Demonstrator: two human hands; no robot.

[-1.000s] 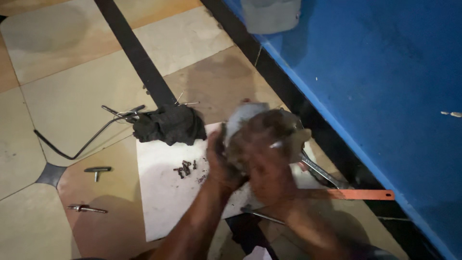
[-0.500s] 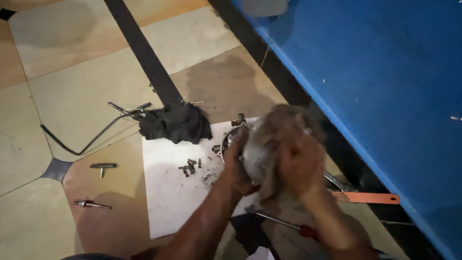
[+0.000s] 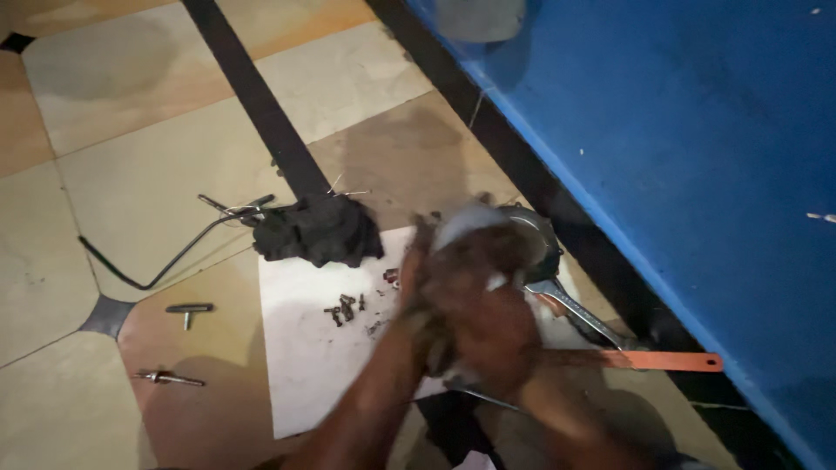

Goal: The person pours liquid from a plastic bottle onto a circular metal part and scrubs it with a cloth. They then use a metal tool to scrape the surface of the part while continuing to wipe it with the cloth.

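Both hands are cupped together over the white sheet point(image 3: 305, 365): right hand point(image 3: 488, 326) closed around a grimy metal part point(image 3: 466, 228), left hand point(image 3: 416, 283) bracing its side. Blur hides the fingers. Since half a second ago, the part has swung back above the round metal housing point(image 3: 538, 239).

Dim, warm light lay over the tiled floor point(image 3: 139, 183), brightest at upper left. Both hands point(image 3: 466, 309) smeared badly with motion blur, throwing a soft shadow on the white sheet point(image 3: 305, 365). The blue wall point(image 3: 679, 157) stayed murky and grainy.
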